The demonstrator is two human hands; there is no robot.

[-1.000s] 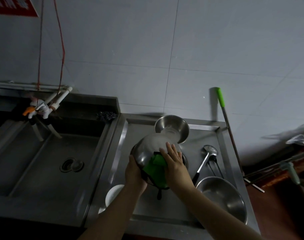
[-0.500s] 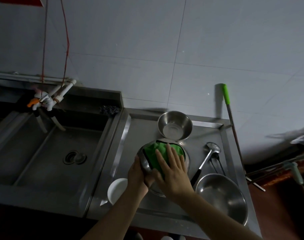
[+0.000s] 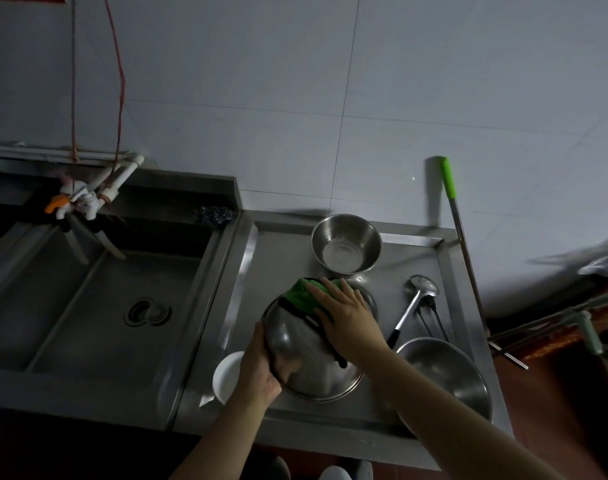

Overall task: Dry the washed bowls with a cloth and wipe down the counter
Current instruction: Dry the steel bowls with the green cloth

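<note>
**Green cloth pressed on a steel bowl at the counter**

The left hand (image 3: 261,368) grips the near rim of a steel bowl (image 3: 306,362) tilted over the counter (image 3: 281,244), fingers curled round its edge. The right hand (image 3: 347,317) lies flat with fingers spread, pressing a green cloth (image 3: 300,296) against the bowl's far side. Behind them stands a smaller steel bowl (image 3: 346,243), upright. To the right a ladle (image 3: 416,303) lies on the counter, its handle running toward the right forearm, and a wide steel basin (image 3: 448,372) sits partly hidden under that arm. A white cup (image 3: 226,375) stands just left of the left wrist. Further left is the sink (image 3: 98,306) with its taps (image 3: 84,199). A green-handled pole (image 3: 458,237) leans on the wall.
</note>
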